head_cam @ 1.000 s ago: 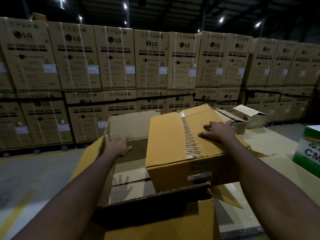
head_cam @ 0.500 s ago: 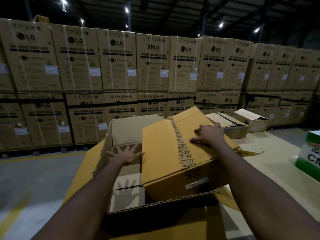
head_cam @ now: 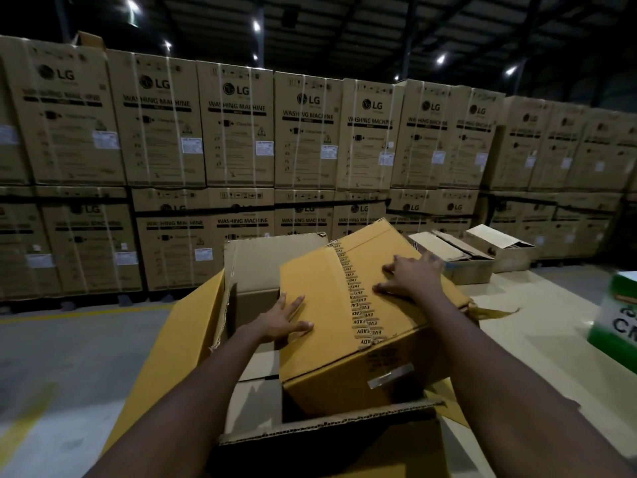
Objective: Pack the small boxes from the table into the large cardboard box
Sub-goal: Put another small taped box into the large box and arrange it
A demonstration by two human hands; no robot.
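Pale table [head_cam: 537, 326] with an open small cardboard box [head_cam: 458, 262] near its far edge, a second open box [head_cam: 503, 248] just beside it, and a green-and-white printed box [head_cam: 617, 319] at the right

**Dim Warehouse, Walled With Cartons**

Across the frame's middle, washing-machine cartons [head_cam: 238, 129] are stacked two high. Above, a dark roof [head_cam: 362, 32] is dotted with small lights [head_cam: 256, 26]. At lower left, a grey floor [head_cam: 69, 367] is crossed by a yellow line [head_cam: 86, 314].
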